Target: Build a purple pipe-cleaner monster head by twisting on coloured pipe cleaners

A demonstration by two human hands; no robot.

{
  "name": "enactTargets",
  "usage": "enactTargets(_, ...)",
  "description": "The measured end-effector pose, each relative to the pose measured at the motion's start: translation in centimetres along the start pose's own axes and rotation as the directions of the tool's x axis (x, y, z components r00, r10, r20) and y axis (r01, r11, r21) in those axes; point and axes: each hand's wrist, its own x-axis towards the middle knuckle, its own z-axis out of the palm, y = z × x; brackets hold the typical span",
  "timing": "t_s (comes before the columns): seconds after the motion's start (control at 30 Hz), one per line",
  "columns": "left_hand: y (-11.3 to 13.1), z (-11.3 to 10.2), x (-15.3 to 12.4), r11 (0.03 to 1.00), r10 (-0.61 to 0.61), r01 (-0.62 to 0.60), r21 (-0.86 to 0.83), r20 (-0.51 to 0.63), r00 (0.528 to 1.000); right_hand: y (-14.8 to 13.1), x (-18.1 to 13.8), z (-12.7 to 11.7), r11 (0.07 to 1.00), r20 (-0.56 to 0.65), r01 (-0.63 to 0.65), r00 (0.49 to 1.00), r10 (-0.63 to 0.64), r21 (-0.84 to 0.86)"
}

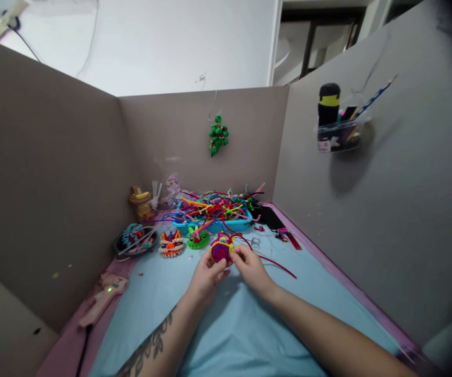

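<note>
My left hand (pixel 206 277) and my right hand (pixel 251 268) meet over the light blue mat (pixel 226 324), both pinched on a small round pipe-cleaner craft (pixel 221 248) of purple, red and yellow. A long red pipe cleaner (pixel 277 264) trails from it to the right across the mat. Just beyond the craft lie a green fuzzy figure (pixel 198 239) and an orange and white one (pixel 171 244).
A blue tray (pixel 214 225) piled with many-coloured pipe cleaners stands at the back. A glue gun (pixel 102 299) lies at the left edge, a dark dish (pixel 135 242) behind it. Grey partition walls enclose three sides; a green ornament (pixel 218 135) and a clear holder (pixel 338 133) hang on them.
</note>
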Motion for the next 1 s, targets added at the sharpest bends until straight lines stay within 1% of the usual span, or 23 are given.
enactTargets(0.07, 0.0, -0.1, 0.1, 1.0, 0.012, -0.012, 0.004, -0.01, 1.0, 0.0, 0.1, 0.0, 0.998, 0.023, -0.025, 0.999, 0.024, 0.056)
enactTargets(0.2, 0.1, -0.2, 0.2, 1.0, 0.009, -0.009, -0.002, -0.025, 1.0, -0.6, 0.4, -0.3, 0.985, 0.108, -0.086, 0.992, 0.07, 0.151)
enactTargets(0.37, 0.2, -0.3, 0.2, 1.0, -0.021, 0.021, -0.022, -0.011, 1.0, -1.3, 0.4, -0.7, 0.97, 0.16, -0.159, 0.979, 0.13, 0.186)
enactTargets(0.43, 0.2, -0.3, 0.1, 0.999, -0.031, 0.031, -0.019, -0.01, 0.999, -1.4, 0.4, -0.8, 0.969, 0.168, -0.167, 0.976, 0.137, 0.183)
enactTargets(0.53, 0.2, -0.2, 0.1, 1.0, -0.017, 0.017, -0.004, -0.007, 1.0, -1.4, 0.4, -0.8, 0.975, 0.155, -0.14, 0.981, 0.114, 0.171)
enactTargets(0.63, 0.1, -0.2, 0.1, 0.999, 0.013, -0.012, 0.032, -0.03, 0.999, -1.3, 0.4, -0.7, 0.986, 0.124, -0.109, 0.988, 0.094, 0.125)
enactTargets(0.73, 0.0, -0.1, 0.1, 0.995, 0.046, -0.041, 0.09, -0.053, 0.998, -1.0, 0.4, -0.6, 0.992, 0.07, -0.098, 0.993, 0.093, 0.08)
enactTargets(0.87, -0.1, -0.1, 0.1, 0.982, 0.109, -0.101, 0.163, -0.047, 0.993, -0.8, 0.2, -0.4, 0.994, -0.002, -0.099, 0.995, 0.099, 0.047)
enactTargets(0.93, -0.1, -0.1, 0.2, 0.98, 0.12, -0.11, 0.164, -0.049, 0.992, -0.8, 0.1, -0.4, 0.993, -0.003, -0.107, 0.994, 0.107, 0.048)
enactTargets(1.0, 0.0, 0.0, 0.2, 0.986, 0.104, -0.095, 0.134, -0.06, 0.993, -0.9, 0.1, -0.4, 0.991, 0.024, -0.112, 0.994, 0.111, 0.07)
